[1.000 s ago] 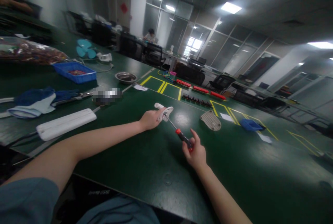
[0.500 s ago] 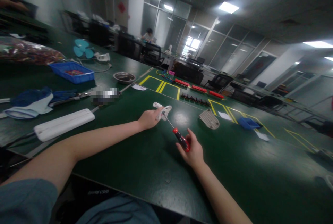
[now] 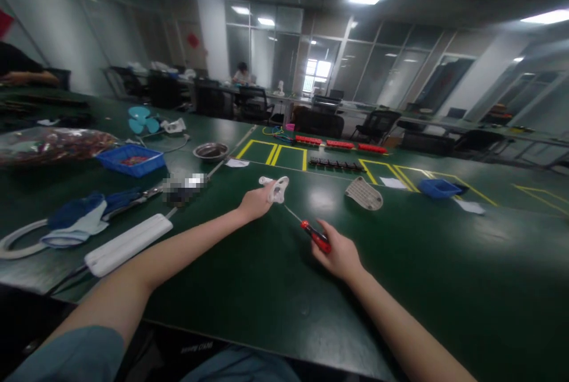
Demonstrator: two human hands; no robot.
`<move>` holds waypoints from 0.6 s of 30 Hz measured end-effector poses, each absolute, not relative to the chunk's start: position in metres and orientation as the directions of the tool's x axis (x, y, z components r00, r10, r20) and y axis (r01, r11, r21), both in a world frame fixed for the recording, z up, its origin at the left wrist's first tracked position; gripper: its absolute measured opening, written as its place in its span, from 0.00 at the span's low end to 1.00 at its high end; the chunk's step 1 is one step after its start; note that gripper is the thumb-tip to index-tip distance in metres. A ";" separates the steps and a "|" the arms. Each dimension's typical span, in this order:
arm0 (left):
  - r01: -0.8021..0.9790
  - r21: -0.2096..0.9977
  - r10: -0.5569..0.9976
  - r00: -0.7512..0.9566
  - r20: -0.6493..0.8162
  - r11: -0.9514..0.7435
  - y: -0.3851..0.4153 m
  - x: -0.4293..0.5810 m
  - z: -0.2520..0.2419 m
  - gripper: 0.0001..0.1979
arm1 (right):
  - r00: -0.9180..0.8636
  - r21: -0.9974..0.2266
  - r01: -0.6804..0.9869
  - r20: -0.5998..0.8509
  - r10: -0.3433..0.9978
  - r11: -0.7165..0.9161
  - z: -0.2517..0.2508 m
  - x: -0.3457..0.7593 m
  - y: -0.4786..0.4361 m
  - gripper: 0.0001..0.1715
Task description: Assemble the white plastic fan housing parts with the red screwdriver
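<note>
My left hand [image 3: 256,202] is closed on a white plastic part [image 3: 279,191] with a rounded, holed face, held above the green table [image 3: 249,287]. Its small white stub end shows beyond my fingers. In my right hand [image 3: 340,252] is a screwdriver [image 3: 316,237] with a red and black handle, gripped with the thumb along it. The thin shaft points up and left, its tip just short of the white part's face. A beige, slatted plate-like piece [image 3: 364,193] lies on the table to the right of both hands.
At left lie a white power strip [image 3: 128,244], blue-and-white gloves [image 3: 80,222], a blue tray [image 3: 131,160] of small parts, a metal bowl [image 3: 210,151] and a turquoise fan blade [image 3: 142,119]. Farther back are red racks [image 3: 340,144], a black rack [image 3: 336,163] and another blue tray [image 3: 439,188].
The screwdriver tip has come away from the white part as my right hand moved right. My left hand still holds the part. The camera view has levelled.
</note>
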State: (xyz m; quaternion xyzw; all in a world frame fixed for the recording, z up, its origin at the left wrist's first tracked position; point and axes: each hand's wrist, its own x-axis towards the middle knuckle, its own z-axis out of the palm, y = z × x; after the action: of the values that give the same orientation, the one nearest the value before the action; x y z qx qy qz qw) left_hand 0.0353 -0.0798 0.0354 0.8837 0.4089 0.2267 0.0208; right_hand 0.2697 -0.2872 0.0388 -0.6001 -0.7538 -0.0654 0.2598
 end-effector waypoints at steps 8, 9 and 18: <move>0.930 0.216 0.955 0.293 0.053 -0.297 0.053 -0.001 0.065 0.23 | -0.187 -0.231 0.925 0.410 0.893 0.300 0.039 0.269 -0.288 0.30; 0.940 0.204 0.962 0.272 0.038 -0.274 0.065 -0.006 0.067 0.25 | -0.184 -0.237 0.925 0.403 0.896 0.297 0.040 0.270 -0.288 0.30; 0.973 0.117 0.977 0.204 -0.058 -0.197 0.126 -0.025 0.071 0.32 | -0.136 -0.306 0.914 0.388 0.912 0.267 0.039 0.279 -0.286 0.30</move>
State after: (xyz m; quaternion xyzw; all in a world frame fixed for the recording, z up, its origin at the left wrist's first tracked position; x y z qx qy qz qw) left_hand -0.0251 0.1258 0.0709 0.7734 0.6305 0.0143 0.0638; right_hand 0.2794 -0.2861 0.0391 -0.6055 -0.7537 -0.0024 0.2555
